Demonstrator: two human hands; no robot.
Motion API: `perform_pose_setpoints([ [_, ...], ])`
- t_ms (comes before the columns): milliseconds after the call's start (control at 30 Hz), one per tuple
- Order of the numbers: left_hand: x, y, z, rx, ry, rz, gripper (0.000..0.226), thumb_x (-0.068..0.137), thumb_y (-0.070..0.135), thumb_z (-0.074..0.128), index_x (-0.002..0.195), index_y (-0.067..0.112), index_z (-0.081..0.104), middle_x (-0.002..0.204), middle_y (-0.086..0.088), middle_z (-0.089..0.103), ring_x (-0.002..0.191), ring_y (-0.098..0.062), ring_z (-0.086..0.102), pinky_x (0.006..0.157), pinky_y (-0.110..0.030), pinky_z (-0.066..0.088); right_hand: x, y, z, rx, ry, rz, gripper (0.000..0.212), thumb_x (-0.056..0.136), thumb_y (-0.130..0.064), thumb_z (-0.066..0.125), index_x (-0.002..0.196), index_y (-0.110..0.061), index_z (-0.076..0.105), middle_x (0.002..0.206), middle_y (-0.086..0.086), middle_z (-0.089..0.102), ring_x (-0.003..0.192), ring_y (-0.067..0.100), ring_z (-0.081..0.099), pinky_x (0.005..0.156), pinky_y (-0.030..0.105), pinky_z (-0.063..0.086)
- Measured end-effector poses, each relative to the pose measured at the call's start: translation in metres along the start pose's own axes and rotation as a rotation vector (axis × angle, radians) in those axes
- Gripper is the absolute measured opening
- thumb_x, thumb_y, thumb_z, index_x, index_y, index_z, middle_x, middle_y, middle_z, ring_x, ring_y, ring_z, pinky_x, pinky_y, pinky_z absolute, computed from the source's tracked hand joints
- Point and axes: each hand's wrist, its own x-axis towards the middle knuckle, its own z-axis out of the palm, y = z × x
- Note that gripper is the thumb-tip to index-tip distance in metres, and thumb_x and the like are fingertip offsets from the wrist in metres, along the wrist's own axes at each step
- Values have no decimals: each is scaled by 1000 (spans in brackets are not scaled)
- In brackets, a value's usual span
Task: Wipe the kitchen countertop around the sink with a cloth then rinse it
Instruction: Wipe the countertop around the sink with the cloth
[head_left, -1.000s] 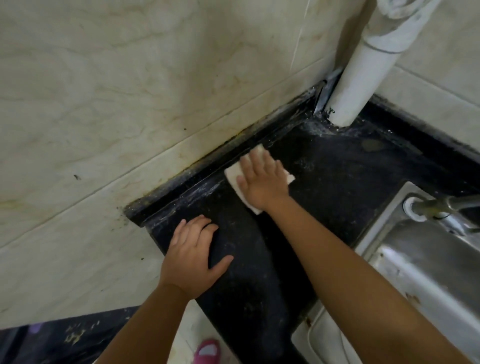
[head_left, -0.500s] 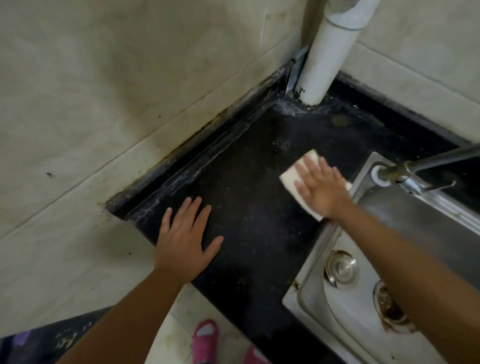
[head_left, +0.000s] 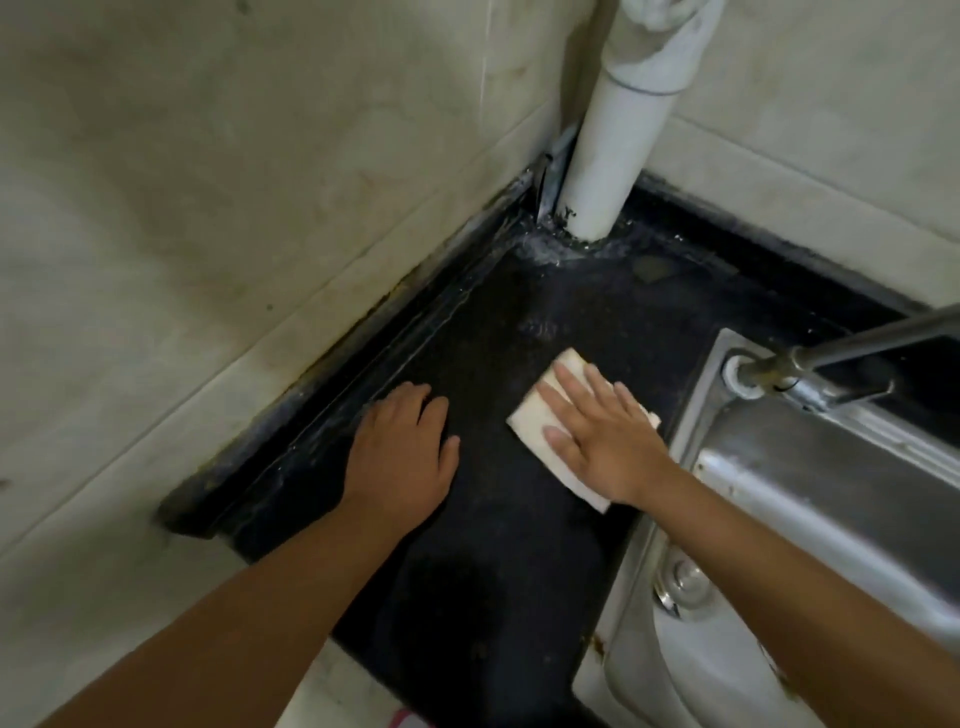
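Cloth (head_left: 540, 426) is lying folded on the black countertop (head_left: 498, 561) just left of the sink (head_left: 810, 499), right hand (head_left: 602, 441) pressing it with flat, spread fingers (head_left: 558, 395). Left hand (head_left: 402, 457) is resting palm-down beside it, fingers straight.

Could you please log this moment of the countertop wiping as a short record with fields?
surface: black stone countertop, set in a tiled corner
cloth: folded white cloth, flat on the countertop beside the sink
right hand: right hand pressing on the cloth, fingers straight
left hand: left hand palm down on bare countertop, apart from the cloth
sink: stainless steel sink, right of the cloth
tap: metal tap over the sink; no water visible
corner: white plastic pipe, whitish residue at its base
rinse: not yet done
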Motion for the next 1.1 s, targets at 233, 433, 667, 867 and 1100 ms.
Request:
perform_pose_setpoints([
  [233, 51, 23, 17, 57, -55, 49, 57, 98, 40, 17, 147, 17, -1, 155, -3, -9, 142, -17, -12, 114, -36, -8, 69, 46, -37, 109, 34, 404, 54, 100, -40, 15, 148, -23, -4, 157, 1, -12, 144, 26, -12, 116, 43, -3],
  [433, 51, 25, 21, 45, -28, 38, 61, 92, 44, 7, 147, 16, 6, 156, -5, -1, 143, -18, -6, 113, -37, -7, 151, 26, -59, 101, 62, 270, 54, 100, -42, 14, 149, -24, -1, 157, 2, -12, 144, 27, -14, 115, 42, -7],
  [667, 52, 21, 29, 50, -10, 58, 66, 83, 39, 17, 131, 4, 47, 140, -17, 43, 132, -31, 37, 106, -46, 18, 58, 15, -26, 31, 36, 139, 58, 95, -50, 6, 148, -27, -2, 157, -3, -12, 144, 20, -12, 115, 38, -10],
  [867, 52, 23, 26, 48, -23, 34, 80, 76, 46, -9, 146, 14, 14, 155, -7, 6, 143, -19, 0, 112, -36, -6, 95, 50, -48, 120, -8, 443, 54, 100, -41, 11, 148, -23, -5, 157, 1, -15, 144, 24, -15, 114, 47, -12],
  [1100, 51, 24, 25, 33, -7, 42, 87, 70, 48, -6, 143, 12, 25, 153, -8, 17, 142, -20, 9, 113, -37, -1, 66, 5, -27, 112, 25, 231, 54, 100, -40, 13, 148, -24, -5, 157, 0, -15, 143, 23, -16, 115, 39, -13],
])
